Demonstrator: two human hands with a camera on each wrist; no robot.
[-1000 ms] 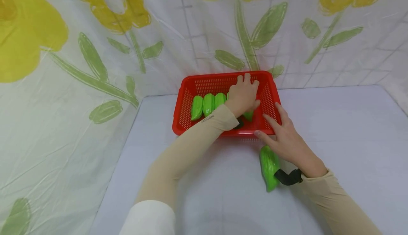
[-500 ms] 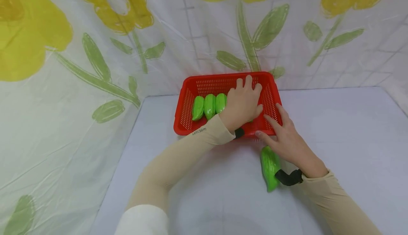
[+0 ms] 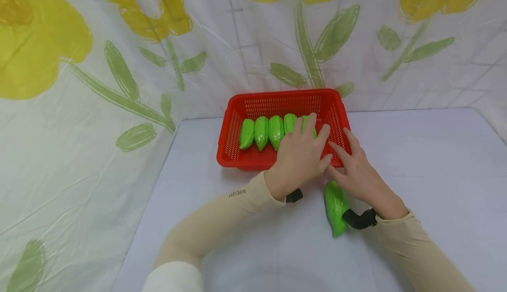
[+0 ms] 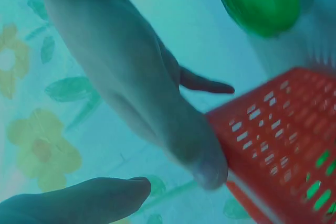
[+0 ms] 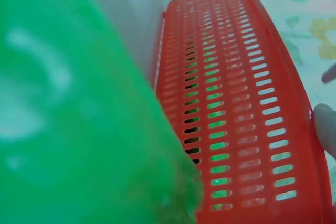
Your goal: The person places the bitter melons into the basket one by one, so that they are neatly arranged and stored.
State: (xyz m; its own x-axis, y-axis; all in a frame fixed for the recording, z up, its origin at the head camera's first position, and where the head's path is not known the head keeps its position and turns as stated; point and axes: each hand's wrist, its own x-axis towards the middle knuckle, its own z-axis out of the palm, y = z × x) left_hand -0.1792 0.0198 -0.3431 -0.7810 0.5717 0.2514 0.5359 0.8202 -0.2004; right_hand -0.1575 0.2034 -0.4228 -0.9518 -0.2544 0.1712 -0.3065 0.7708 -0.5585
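In the head view, a red slotted basket holds several glossy green, ridged, tapering toy vegetables in a row. My left hand is over the basket's front rim, fingers spread, and holds nothing visible. It hides parts of the rightmost pieces. My right hand rests at the basket's front right corner with fairly straight fingers; the left wrist view shows this hand touching the corner. One more green toy vegetable lies on the table below the right hand, partly covered by a black wrist mount.
The basket stands on a pale table, near its back edge. Behind and to the left hangs a white curtain with yellow flowers. In the right wrist view, the basket's slotted wall lies beyond a close, blurred green vegetable.
My left hand has drawn back from inside the basket toward its front rim, uncovering two more green pieces at the row's right end. My right hand has stayed at the corner.
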